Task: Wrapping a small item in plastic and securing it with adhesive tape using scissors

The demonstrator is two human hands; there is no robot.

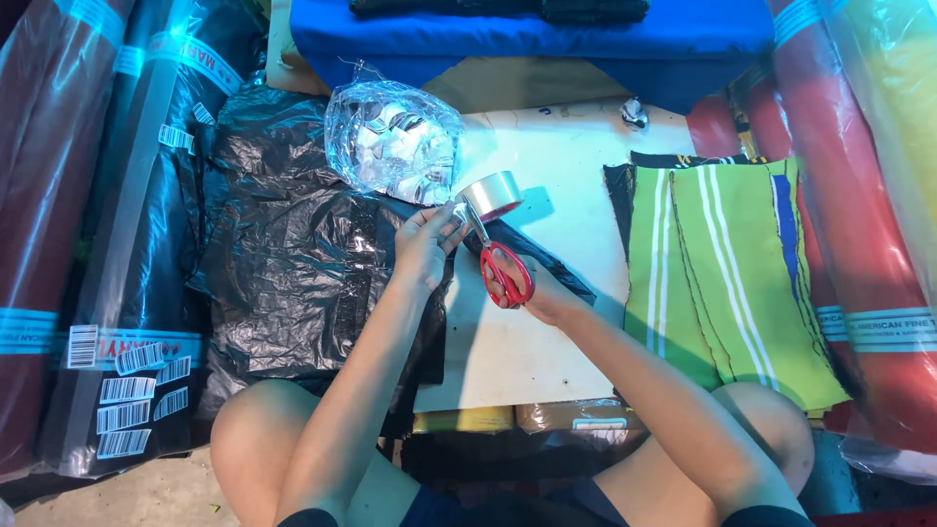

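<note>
Fabric rolls [59, 195] crowd my white board [547, 332]. My left hand [425, 244] pinches the tape roll [491, 195] end over the black bag [293, 263]; my right hand [547, 293] grips the red scissors [503, 268], blades at the tape. Fingers sit close; a slip could nick them.

A crumpled clear plastic bag [392, 140] of small white labels is lying at twelve o'clock. White barcode stickers [137, 400] are clustering on the dark wrapped roll [146, 244] at eight o'clock. A pale blue printed band [890, 330] is circling the red wrapped roll [869, 263] at three o'clock.
</note>
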